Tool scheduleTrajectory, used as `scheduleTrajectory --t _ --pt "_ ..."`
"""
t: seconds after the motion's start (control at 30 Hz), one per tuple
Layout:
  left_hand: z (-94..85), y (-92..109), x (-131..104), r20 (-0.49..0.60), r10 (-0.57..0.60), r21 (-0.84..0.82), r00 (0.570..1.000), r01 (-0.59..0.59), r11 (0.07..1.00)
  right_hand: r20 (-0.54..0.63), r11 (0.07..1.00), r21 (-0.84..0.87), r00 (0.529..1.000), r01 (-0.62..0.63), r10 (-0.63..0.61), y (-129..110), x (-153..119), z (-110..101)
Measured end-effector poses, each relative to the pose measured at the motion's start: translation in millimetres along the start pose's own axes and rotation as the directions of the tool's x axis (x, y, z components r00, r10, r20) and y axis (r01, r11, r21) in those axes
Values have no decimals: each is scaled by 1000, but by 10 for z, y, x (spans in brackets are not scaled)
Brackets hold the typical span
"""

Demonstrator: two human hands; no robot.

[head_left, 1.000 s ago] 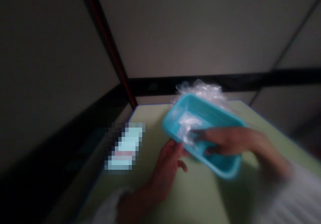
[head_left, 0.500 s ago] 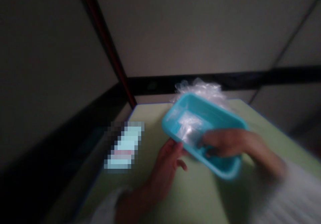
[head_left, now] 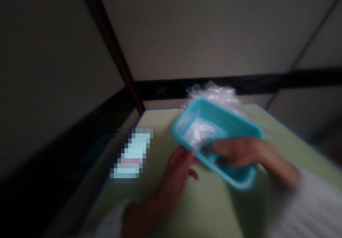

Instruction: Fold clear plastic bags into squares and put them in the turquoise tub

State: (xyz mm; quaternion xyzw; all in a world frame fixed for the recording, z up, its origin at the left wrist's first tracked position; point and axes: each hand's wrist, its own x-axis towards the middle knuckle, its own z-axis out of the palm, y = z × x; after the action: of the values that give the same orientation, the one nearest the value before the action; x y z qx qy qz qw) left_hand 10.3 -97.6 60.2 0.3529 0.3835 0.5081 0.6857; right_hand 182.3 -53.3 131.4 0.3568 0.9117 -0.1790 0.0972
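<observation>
A turquoise plastic tray (head_left: 229,115) is held tilted above the table, at the middle right of the head view. My left hand (head_left: 175,175) grips its near-left rim, with fingertips at the edge and partly under it. Inside the tray lies a crumpled piece of clear plastic (head_left: 197,131), shiny and loose. My right hand (head_left: 235,152) reaches into the tray from the right, its fingers pointing down beside the plastic. Those fingers are dark and blurred, so whether they pinch the plastic cannot be made out.
Behind the tray, a heap of clear plastic (head_left: 217,92) rests at the far end of the pale green table (head_left: 162,120). A pixelated bright rectangle (head_left: 133,156) lies near the table's left edge. A pale wall (head_left: 208,31) stands behind.
My right hand has moved slightly left inside the tray. The clear plastic there has shifted a little left and spread. My left hand keeps its hold on the rim.
</observation>
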Motion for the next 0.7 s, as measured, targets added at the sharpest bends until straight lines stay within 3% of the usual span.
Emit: scheduleTrajectory --t 0.27,0.47,0.57,0.7 --pt "-6 5 15 0 -3 -5 1000 3 1000 -68 999 41 998 0 3 83 -110 -49" --pt "-12 -2 25 7 -8 -8 1000 8 1000 0 975 -67 977 -212 213 137 -111 -62" --pt "-17 -14 29 8 -5 -7 1000 5 1000 33 965 -59 965 -257 259 128 -81 -72" --pt "-18 -13 26 6 -6 -11 1000 7 1000 -9 953 -51 954 -300 300 148 -68 -67"
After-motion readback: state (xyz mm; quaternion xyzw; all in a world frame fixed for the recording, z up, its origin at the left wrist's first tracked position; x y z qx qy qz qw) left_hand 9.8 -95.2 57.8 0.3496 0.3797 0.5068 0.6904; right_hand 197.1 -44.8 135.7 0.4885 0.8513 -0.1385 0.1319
